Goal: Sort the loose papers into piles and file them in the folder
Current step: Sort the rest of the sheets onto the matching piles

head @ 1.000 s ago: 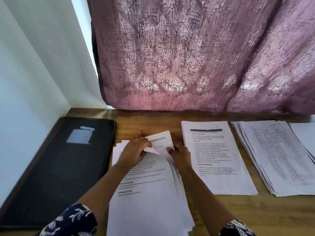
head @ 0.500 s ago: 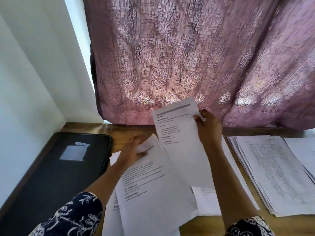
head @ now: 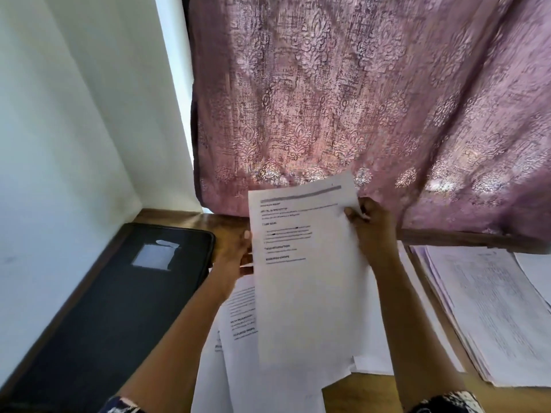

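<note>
A printed white sheet [head: 304, 278] is lifted upright above the wooden desk, in front of me. My right hand [head: 372, 225] pinches its upper right corner. My left hand [head: 235, 257] holds its left edge, with the fingers hidden behind the paper. Under the sheet lies a loose pile of printed pages [head: 238, 338]. A closed black folder [head: 119, 299] with a pale label lies flat at the left, against the wall. A thick stack of pages with tables [head: 492, 317] lies at the right. Another pile [head: 417, 293] is mostly hidden behind my right forearm.
A patterned purple curtain [head: 357, 99] hangs along the back edge of the desk. A white wall [head: 59, 144] closes the left side. A further white sheet [head: 536, 272] shows at the far right edge. Bare wood [head: 372, 394] shows at the front.
My right hand has lifted one sheet off the left pile and raised it upright. My left hand has left the pile and taken the sheet's left edge. The view has tilted upward.
</note>
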`<action>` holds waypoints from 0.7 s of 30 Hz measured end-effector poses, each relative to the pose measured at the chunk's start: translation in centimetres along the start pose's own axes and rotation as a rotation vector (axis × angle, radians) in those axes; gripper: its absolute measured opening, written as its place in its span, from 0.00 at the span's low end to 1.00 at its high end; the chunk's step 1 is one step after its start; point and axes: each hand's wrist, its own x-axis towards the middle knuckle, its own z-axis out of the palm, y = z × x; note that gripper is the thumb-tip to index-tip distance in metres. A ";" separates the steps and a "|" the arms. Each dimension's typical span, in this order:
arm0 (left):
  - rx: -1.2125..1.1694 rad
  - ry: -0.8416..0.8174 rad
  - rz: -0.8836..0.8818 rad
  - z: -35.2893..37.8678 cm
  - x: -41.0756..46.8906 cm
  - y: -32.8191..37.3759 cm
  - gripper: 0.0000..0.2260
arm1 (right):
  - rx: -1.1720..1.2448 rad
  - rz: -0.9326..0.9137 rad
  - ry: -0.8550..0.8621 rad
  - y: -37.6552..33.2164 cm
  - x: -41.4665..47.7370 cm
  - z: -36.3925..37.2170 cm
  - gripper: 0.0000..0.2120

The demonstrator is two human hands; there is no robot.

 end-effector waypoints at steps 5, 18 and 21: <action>0.395 0.353 0.016 -6.8 -4.6 -2.7 0.18 | 0.079 0.219 -0.248 3.7 -6.2 10.4 0.03; 1.327 0.531 -0.082 -12.1 -8.1 -6.8 0.34 | -0.036 0.295 -0.558 2.0 -14.1 22.4 0.14; 1.407 0.341 -0.270 -11.7 -7.5 -8.3 0.36 | -0.004 0.316 -0.570 1.8 -13.6 21.4 0.16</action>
